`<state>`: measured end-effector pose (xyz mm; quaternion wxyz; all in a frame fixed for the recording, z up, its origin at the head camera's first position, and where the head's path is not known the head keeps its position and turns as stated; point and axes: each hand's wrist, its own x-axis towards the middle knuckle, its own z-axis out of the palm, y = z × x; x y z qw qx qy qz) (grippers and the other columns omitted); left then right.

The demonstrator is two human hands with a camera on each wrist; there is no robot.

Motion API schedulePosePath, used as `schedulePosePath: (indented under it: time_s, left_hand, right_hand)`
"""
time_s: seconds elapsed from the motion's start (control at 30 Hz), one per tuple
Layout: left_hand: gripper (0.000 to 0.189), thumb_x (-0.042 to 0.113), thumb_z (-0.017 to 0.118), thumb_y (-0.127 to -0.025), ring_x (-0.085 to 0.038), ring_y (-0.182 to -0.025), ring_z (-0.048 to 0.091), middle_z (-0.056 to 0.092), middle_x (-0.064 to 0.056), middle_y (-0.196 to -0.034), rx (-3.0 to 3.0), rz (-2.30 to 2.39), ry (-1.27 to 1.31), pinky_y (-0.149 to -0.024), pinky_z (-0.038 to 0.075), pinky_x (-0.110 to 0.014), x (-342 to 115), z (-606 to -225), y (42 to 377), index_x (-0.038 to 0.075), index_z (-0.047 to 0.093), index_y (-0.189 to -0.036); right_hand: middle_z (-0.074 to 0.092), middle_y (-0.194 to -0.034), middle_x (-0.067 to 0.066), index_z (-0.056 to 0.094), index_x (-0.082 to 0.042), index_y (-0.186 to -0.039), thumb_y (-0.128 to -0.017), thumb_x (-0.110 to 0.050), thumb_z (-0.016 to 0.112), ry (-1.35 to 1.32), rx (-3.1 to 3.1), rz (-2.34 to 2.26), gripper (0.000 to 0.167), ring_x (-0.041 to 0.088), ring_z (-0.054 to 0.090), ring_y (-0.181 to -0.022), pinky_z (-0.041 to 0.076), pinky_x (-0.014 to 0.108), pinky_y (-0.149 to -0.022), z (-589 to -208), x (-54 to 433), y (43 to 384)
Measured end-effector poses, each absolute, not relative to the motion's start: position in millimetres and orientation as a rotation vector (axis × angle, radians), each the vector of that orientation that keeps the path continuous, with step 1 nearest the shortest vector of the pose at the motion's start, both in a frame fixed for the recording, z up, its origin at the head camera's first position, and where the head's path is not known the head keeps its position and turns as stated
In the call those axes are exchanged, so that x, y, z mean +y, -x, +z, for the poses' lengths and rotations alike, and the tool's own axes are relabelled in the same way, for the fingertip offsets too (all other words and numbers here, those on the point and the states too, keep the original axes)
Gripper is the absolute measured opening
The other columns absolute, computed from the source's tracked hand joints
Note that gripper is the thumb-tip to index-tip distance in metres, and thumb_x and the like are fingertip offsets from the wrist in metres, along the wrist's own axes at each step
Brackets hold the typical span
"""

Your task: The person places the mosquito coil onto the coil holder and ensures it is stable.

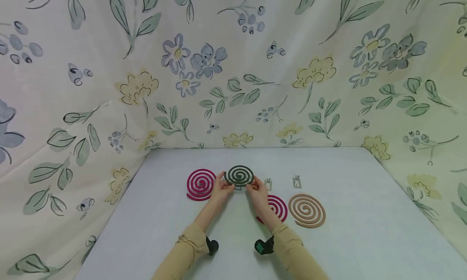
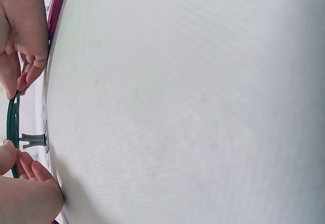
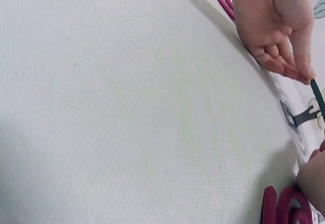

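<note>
A dark green mosquito coil (image 1: 239, 175) is held level between both hands above the far part of the table. My left hand (image 1: 220, 192) pinches its left edge, and my right hand (image 1: 259, 195) pinches the right edge, thumbs on the near side. Under the coil, a small metal coil stand (image 2: 34, 140) has its upright prong pointing at the coil's underside; I cannot tell whether they touch. A magenta coil (image 1: 201, 184) lies just left of my left hand. Another magenta coil (image 1: 285, 209) is partly hidden by my right forearm.
To the right lies a tan coil (image 1: 307, 207). Two more metal stands (image 1: 268, 184) sit beyond the right-hand coils. Flowered cloth (image 1: 237, 109) hangs at the back and sides of the white table (image 1: 146, 231). Each wrist carries a dark camera mount.
</note>
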<state>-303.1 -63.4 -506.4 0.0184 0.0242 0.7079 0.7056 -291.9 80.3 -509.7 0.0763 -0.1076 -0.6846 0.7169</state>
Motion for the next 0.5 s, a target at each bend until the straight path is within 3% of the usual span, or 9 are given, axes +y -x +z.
schedulePosePath:
  time_s: [0.1, 0.23, 0.37, 0.5]
  left_hand:
    - [0.071, 0.007, 0.068, -0.086, -0.011, -0.079, 0.056, 0.063, -0.013, -0.093, 2.146, 2.256, -0.147, -0.072, 0.046, -0.023, -66, -523, 314, 0.008, 0.029, -0.145]
    - [0.07, 0.005, 0.067, -0.086, -0.012, -0.08, 0.055, 0.062, -0.009, -0.092, 2.118, 2.253, -0.077, -0.073, 0.047, -0.024, -65, -520, 315, 0.012, 0.03, -0.145]
    - [0.07, -0.005, 0.059, -0.088, -0.01, -0.079, 0.053, 0.061, -0.014, -0.095, 2.103, 2.202, 0.028, -0.072, 0.045, -0.02, -62, -499, 305, 0.003, 0.023, -0.147]
    - [0.069, -0.007, 0.057, -0.088, -0.008, -0.077, 0.052, 0.059, -0.011, -0.091, 2.065, 2.193, 0.051, -0.071, 0.043, -0.018, -62, -489, 301, 0.001, 0.022, -0.147]
  right_hand:
    - [0.051, -0.105, 0.017, 0.039, 0.012, -0.137, -0.088, 0.006, 0.057, 0.328, -2.037, 2.172, 0.052, 0.008, 0.045, -0.083, 0.039, 0.009, -0.065, -511, 81, 292]
    - [0.051, -0.105, 0.018, 0.039, 0.012, -0.137, -0.088, 0.006, 0.057, 0.333, -2.02, 2.187, 0.053, 0.009, 0.045, -0.083, 0.039, 0.009, -0.064, -510, 80, 291]
    - [0.052, -0.106, 0.019, 0.04, 0.011, -0.137, -0.088, 0.006, 0.057, 0.359, -2.016, 2.169, 0.052, 0.008, 0.046, -0.082, 0.039, 0.009, -0.064, -508, 79, 289]
    - [0.052, -0.106, 0.017, 0.04, 0.01, -0.137, -0.088, 0.006, 0.057, 0.377, -2.004, 2.18, 0.052, 0.008, 0.045, -0.082, 0.039, 0.009, -0.064, -507, 78, 288]
